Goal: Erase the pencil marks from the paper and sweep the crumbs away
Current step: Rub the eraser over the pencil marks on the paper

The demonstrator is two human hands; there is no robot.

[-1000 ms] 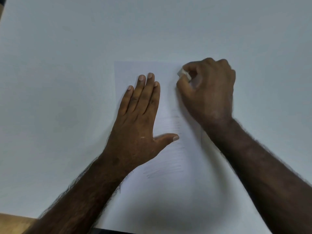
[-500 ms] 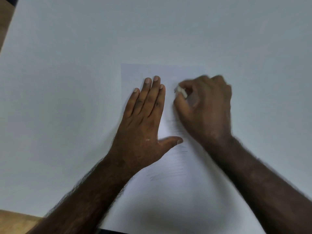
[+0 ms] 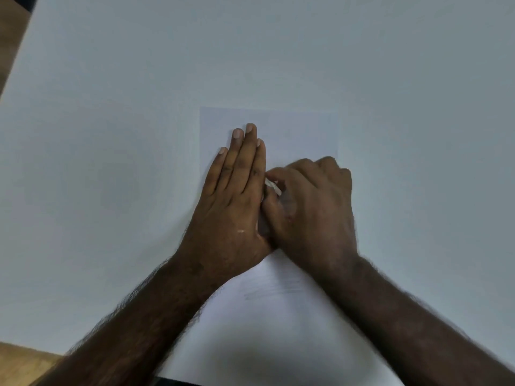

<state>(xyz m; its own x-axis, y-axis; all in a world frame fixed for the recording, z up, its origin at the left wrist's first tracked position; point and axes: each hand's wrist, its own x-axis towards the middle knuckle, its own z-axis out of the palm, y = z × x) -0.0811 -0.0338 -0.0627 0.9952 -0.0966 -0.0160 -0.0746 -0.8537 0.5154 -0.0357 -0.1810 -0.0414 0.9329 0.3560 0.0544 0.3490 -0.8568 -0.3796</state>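
A white sheet of paper lies on the white table, its far edge past my fingertips. Faint pencil marks show on it just below my wrists. My left hand presses flat on the paper with straight fingers held together. My right hand is curled round a small white eraser, pinched between thumb and fingers, right against the left hand's index finger. The paper under both hands is hidden. I cannot make out any crumbs.
The white table spreads wide on all sides of the paper. Its wooden edge shows at the top left and bottom left. A dark strip lies at the near edge.
My right hand with the eraser has slid down the paper and leftward, from the upper right part to beside my left hand. My left thumb is now covered.
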